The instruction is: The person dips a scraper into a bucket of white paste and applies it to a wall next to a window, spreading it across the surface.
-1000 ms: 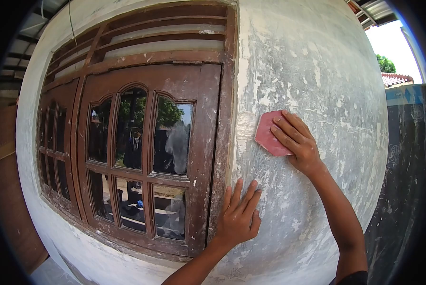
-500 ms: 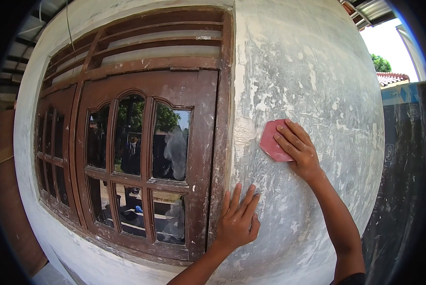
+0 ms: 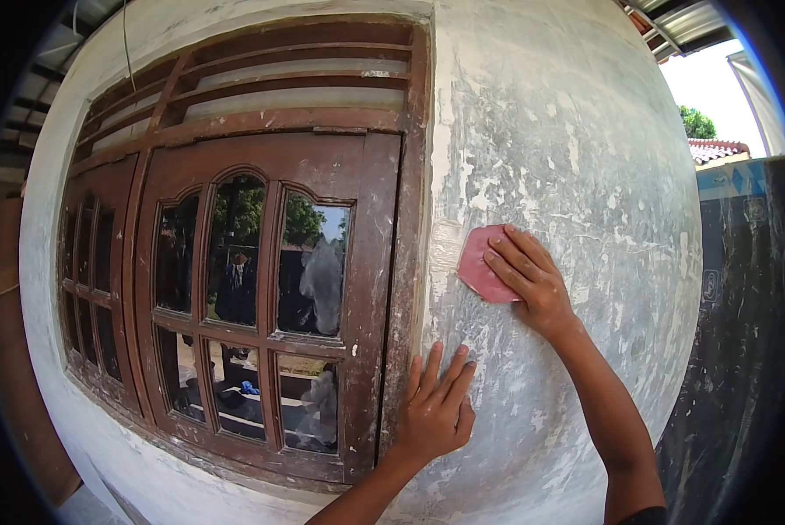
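Note:
A pink, angular flat pad [image 3: 480,267] lies against the patchy grey-white wall [image 3: 602,262]. My right hand [image 3: 532,278] presses it there, fingers over its upper right part. Lower and to the left, my left hand [image 3: 434,409] rests on the wall beside the window frame, its fingers spread and nothing in it. A pale, rough patch [image 3: 446,245] of wall shows just left of the pad, next to the brown frame.
At the left is a brown wooden window [image 3: 371,262] with glass panes and slats above. A dark panel [image 3: 734,289] stands beyond the wall at the right. Metal roofing [image 3: 699,26] shows at the upper right.
My right hand and the pink pad have moved left along the wall, closer to the window frame and the pale patch. My left hand has hardly moved.

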Motion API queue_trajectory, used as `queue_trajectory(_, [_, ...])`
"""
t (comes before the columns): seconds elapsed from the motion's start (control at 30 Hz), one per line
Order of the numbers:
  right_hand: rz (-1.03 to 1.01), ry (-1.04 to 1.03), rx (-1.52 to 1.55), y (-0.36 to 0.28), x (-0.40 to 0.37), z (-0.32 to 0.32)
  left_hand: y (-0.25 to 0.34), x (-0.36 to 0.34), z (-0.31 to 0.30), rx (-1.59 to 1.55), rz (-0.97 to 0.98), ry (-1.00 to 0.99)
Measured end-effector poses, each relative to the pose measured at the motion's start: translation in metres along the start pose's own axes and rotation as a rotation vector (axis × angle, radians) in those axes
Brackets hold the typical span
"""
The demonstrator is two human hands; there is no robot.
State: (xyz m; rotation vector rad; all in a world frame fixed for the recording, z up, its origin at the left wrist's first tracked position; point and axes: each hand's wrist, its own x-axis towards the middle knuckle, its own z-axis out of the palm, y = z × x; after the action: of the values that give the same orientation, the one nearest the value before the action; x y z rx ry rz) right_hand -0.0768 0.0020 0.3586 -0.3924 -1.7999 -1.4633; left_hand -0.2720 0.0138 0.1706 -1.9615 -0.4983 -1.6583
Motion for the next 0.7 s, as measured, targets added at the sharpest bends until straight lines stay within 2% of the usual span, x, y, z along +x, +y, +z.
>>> queue_trajectory(0.17, [0.049, 0.046, -0.076, 0.01, -0.021, -0.013, 0.001, 0.0, -0.001, -0.012, -0.005, 0.008])
queue_trajectory(0.43, [-0.039, 0.04, 0.035, -0.019, 0.036, 0.008, 0.0, 0.0, 0.0, -0.026, -0.004, 0.018])
queue_trajectory(0.5, [-0.027, -0.016, 0.042, -0.022, 0.032, 0.011, 0.0, 0.0, 0.0, -0.025, 0.0, 0.02])
queue_trajectory(0.7, [0.031, 0.022, -0.042, -0.009, -0.014, 0.001, 0.0, -0.001, 0.0, -0.03, 0.001, 0.022])
